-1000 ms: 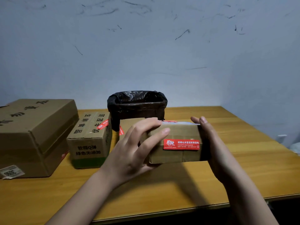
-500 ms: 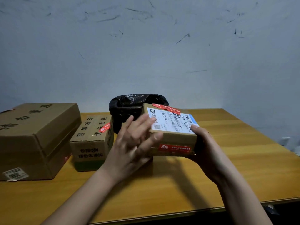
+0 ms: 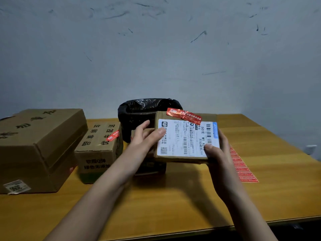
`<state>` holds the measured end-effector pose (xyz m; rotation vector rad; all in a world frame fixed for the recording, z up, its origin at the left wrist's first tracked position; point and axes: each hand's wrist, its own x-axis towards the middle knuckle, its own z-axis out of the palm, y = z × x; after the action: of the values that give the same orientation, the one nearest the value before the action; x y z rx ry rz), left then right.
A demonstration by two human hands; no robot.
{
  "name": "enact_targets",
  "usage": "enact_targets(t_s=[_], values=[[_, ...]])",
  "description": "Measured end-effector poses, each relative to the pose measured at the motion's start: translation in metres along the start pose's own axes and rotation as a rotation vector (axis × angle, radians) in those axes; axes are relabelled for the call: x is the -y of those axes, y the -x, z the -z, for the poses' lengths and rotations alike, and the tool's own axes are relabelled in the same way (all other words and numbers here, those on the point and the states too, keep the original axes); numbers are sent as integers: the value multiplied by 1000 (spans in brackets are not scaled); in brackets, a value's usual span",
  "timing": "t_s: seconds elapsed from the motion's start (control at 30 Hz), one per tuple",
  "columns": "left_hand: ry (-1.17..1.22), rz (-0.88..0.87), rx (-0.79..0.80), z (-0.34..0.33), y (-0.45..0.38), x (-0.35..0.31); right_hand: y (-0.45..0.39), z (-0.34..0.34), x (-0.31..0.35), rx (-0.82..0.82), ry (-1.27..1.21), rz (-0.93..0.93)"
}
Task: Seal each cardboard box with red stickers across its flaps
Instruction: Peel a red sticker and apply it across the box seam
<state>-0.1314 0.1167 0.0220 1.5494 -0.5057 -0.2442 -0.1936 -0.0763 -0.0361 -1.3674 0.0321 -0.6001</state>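
Large cardboard box [image 3: 40, 148], far left on wooden table [image 3: 173, 202]. Medium printed box [image 3: 99, 152] beside it, red sticker [image 3: 112, 135] at top edge. Black-lined bin [image 3: 139, 110] at rear centre. Left hand [image 3: 144, 141], fingers spread loosely against left side of small box [image 3: 186, 140]. Small box raised above table, white shipping label up, crumpled red seal [image 3: 184, 116] on far edge. Right hand [image 3: 217, 153] gripping its near right corner, thumb on label. Sticker sheet [image 3: 243, 167] flat on table, right.
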Motion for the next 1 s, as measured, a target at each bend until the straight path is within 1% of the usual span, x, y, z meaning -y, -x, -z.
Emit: enact_targets(t_s=[0.13, 0.27, 0.33, 0.37, 0.4, 0.43, 0.5, 0.53, 0.6, 0.63, 0.7, 0.77, 0.9, 1.0], values=[[43, 36, -61, 0, -6, 7, 1, 5, -3, 40, 18, 28], [73, 44, -73, 1, -9, 16, 0, 8, -8, 99, 17, 31], [93, 47, -85, 2, -10, 19, -1, 6, -5, 80, 21, 31], [108, 53, -93, 3, -11, 20, -2, 3, -3, 35, 49, 56], [123, 62, -101, 4, -11, 22, -2, 0, 2, -31, 109, 118], [132, 72, -108, 6, -12, 23, -3, -3, 9, -101, 198, 217], [115, 76, -119, 8, -13, 23, -8, -9, 26, -213, 421, 467], [102, 72, -125, 8, -14, 23, -12, -13, 36, -239, 545, 583], [95, 59, -145, 7, -15, 22, -23, -21, 52, -196, 792, 730], [95, 54, -155, 7, -15, 22, -29, -26, 59, -135, 892, 737], [90, 54, -160, 5, -16, 21, -39, -37, 64, 23, 1025, 638], [67, 58, -157, 4, -16, 22, -45, -43, 64, 160, 1072, 505], [32, 47, -143, 9, -18, 26, -51, -46, 67, 283, 979, 288], [3, 46, -117, 13, -19, 27, -54, -44, 68, 367, 803, 157]])
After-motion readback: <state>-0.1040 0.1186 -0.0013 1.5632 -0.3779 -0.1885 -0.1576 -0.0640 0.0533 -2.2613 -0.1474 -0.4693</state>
